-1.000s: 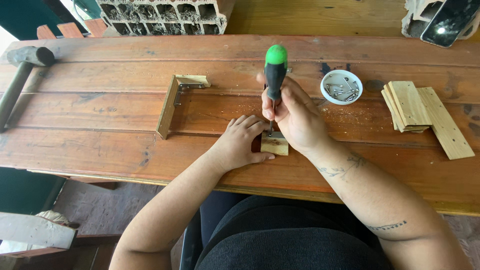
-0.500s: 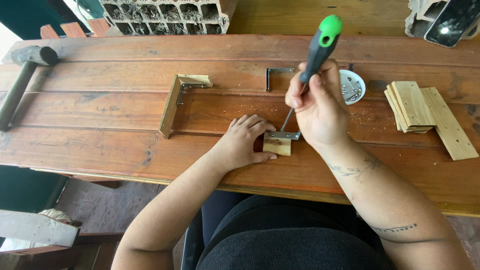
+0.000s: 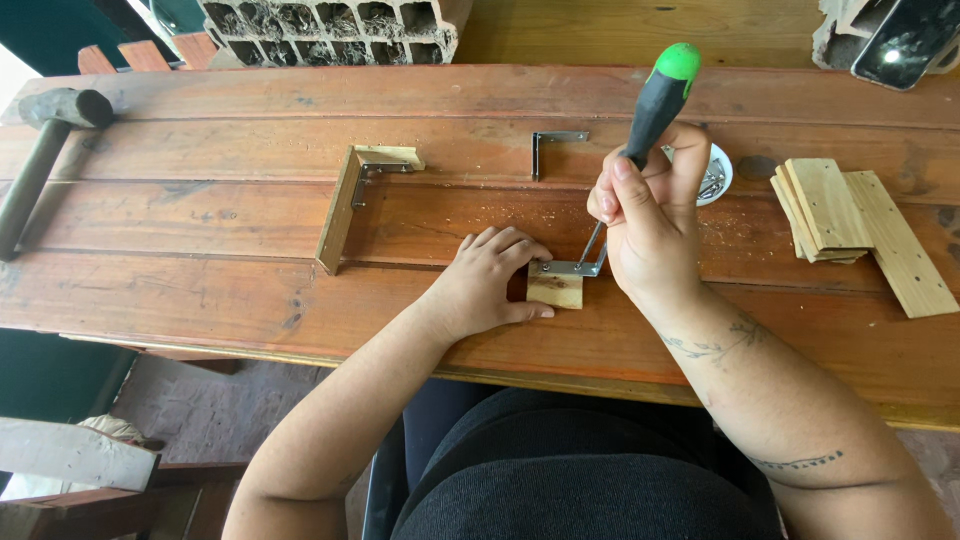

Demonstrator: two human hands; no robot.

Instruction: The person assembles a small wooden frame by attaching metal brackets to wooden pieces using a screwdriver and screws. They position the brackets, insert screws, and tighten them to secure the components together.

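Observation:
My right hand [image 3: 648,215] grips a screwdriver with a black and green handle [image 3: 660,95], tilted to the right, its tip down at a metal corner bracket [image 3: 580,262]. The bracket lies on a small wooden block [image 3: 556,290] near the front of the wooden table [image 3: 200,290]. My left hand [image 3: 485,282] rests flat on the table with its fingers pressing the block's left side.
An L-shaped wooden piece with a bracket [image 3: 345,205] lies at centre left, a loose bracket [image 3: 548,148] behind the block. A round white dish of screws [image 3: 715,175] sits behind my right hand. Wooden slats [image 3: 850,225] are stacked right; a mallet [image 3: 45,150] lies far left.
The screwdriver has tilted from upright to leaning right, and my right hand has shifted right with it. The loose bracket behind came into view. My left hand stays on the block.

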